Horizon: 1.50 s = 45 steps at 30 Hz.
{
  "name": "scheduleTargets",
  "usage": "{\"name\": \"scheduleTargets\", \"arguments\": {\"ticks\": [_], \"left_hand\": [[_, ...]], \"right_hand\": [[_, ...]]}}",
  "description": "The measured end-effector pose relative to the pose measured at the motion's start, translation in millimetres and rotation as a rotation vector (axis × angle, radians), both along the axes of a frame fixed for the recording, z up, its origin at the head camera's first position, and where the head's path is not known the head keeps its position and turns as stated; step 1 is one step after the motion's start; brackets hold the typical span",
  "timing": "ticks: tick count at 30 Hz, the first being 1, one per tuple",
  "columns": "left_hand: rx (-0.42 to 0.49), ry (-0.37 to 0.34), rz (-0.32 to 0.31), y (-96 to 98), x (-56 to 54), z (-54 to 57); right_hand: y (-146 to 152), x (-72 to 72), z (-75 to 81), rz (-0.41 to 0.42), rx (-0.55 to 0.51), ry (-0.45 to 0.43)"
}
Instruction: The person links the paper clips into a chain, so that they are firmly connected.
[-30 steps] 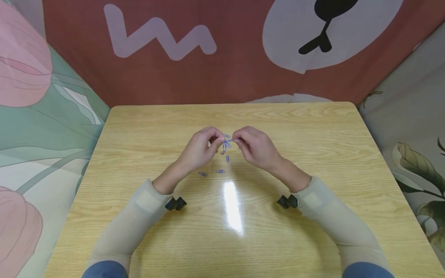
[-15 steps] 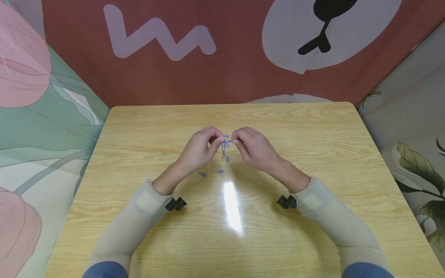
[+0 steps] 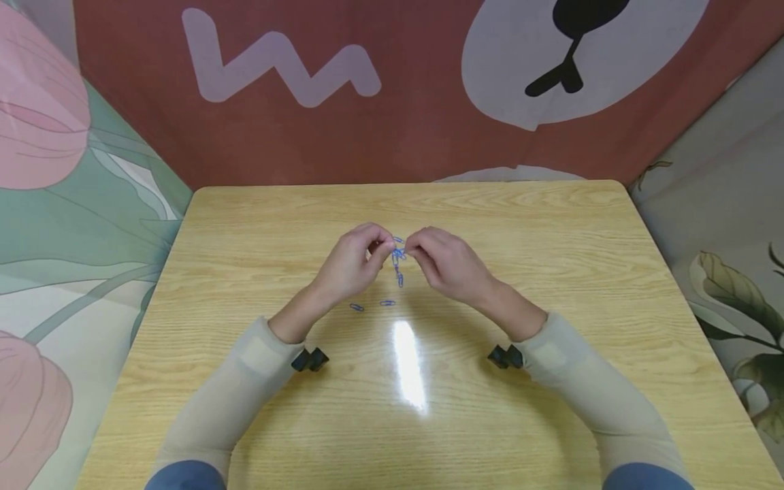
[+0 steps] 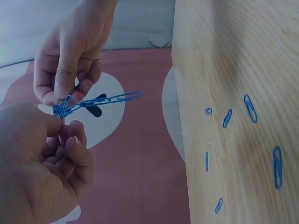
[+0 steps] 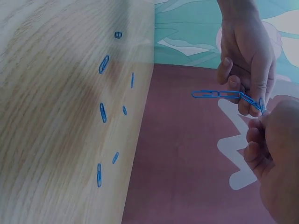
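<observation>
Above the table my left hand (image 3: 355, 258) pinches blue paper clips between thumb and forefinger. Facing it closely, my right hand (image 3: 453, 262) pinches the same bunch from the other side, as the left wrist view also shows. A short chain of linked blue paper clips (image 4: 112, 99) dangles from the fingertips toward the tabletop. In the right wrist view the chain (image 5: 217, 94) hangs from the pinch point, where the bunched clips are partly hidden by fingers.
Several loose blue paper clips lie on the wooden table (image 3: 245, 224), among them one paper clip (image 3: 356, 307) and another paper clip (image 3: 388, 303) nearer the body. A printed red cloth (image 3: 416, 136) stands behind the table's far edge.
My right hand has shifted slightly left, narrowing the gap between the hands. The dangling chain has swung a little and hangs lower in view. My left hand stays nearly still.
</observation>
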<state>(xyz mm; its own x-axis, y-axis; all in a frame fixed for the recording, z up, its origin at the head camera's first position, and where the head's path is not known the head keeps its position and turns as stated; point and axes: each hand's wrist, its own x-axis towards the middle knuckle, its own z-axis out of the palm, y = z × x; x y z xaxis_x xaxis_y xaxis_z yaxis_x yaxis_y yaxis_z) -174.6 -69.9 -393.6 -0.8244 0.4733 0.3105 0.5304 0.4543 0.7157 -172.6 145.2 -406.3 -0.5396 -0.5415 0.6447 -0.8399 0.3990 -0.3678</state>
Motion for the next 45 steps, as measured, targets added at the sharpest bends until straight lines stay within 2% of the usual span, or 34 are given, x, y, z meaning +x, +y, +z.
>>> {"name": "scheduleTargets", "arguments": {"ticks": [7,12,23,36,42,45], "left_hand": [[0.011,0.003,0.006,1.1,-0.5,-0.5],[0.014,-0.007,0.001,1.2,-0.6,-1.3],[0.019,-0.010,-0.009,0.2,-1.1,-3.8],[0.024,-0.015,0.002,0.4,-0.7,-2.0],[0.028,-0.009,-0.003,0.3,-0.7,-1.8],[0.017,-0.009,-0.002,0.6,-0.6,-1.7]], "right_hand": [[-1.0,1.5,-0.4,-0.087,0.026,-0.084],[-2.1,1.1,-0.2,-0.094,0.025,-0.075],[-3.3,2.9,3.3,-0.023,0.005,0.011],[-1.7,-1.2,0.8,-0.067,-0.024,0.105],[-1.0,-2.1,0.7,-0.064,0.013,0.146],[-0.2,-1.8,1.5,-0.059,0.063,0.207]]}}
